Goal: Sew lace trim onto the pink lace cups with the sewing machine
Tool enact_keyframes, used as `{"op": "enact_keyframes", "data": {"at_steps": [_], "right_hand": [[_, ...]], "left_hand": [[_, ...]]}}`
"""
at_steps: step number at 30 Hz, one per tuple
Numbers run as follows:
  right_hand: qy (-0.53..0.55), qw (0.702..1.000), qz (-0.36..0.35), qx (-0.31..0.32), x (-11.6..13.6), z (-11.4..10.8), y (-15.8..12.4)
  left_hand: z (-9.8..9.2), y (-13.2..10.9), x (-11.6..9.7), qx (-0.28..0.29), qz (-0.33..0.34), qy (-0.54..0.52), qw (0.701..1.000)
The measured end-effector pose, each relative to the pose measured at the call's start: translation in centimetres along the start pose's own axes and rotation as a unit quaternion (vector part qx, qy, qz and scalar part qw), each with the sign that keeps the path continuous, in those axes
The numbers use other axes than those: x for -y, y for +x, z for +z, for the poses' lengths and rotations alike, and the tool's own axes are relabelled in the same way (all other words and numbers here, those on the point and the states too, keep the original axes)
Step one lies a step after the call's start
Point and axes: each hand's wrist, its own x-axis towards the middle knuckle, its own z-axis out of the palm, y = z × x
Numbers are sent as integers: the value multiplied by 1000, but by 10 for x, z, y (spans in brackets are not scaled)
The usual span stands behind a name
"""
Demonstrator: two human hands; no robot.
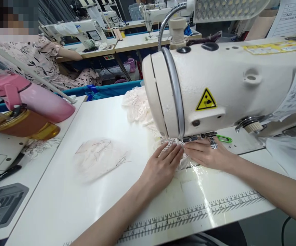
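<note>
Pale pink lace fabric [153, 135] lies bunched under the head of a white sewing machine [230, 82]. My left hand [163, 165] rests flat on its near edge, fingers stretched out and slightly apart, just left of the needle area. From the right, my right hand [209, 152] reaches in with fingers extended toward the left, touching the lace beside the presser foot; its thumb is hidden. The needle itself is hidden behind the machine head and fingers. A separate sheer pale pink piece [99, 159] with dark thread ends lies on the white table [68, 201], left of my left hand.
A printed ruler strip [178, 218] runs along the table's front edge. At left stand a pink bottle [42, 99], an amber container [24, 124] and a grey tray [6, 205]. A lime-green clip-like item [224, 138] lies behind my right hand. Another person [42, 61] sits at the far left.
</note>
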Motion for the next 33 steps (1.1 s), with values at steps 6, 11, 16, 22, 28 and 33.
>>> {"op": "enact_keyframes", "data": {"at_steps": [6,11,16,22,28,33], "right_hand": [[49,997,-38,46,3,9,-4],[57,997,-34,32,9,14,-3],[50,998,-32,13,13,13,3],[60,998,-30,15,11,14,2],[70,997,-27,11,9,17,-3],[59,998,-5,34,9,13,-5]], "left_hand": [[-9,-3,20,47,40,-31,998],[-12,-2,28,51,45,-36,997],[-9,-3,29,41,39,-27,998],[-8,-3,24,28,22,-1,999],[-6,-2,15,14,3,16,1000],[-4,-2,4,33,-31,36,998]]}}
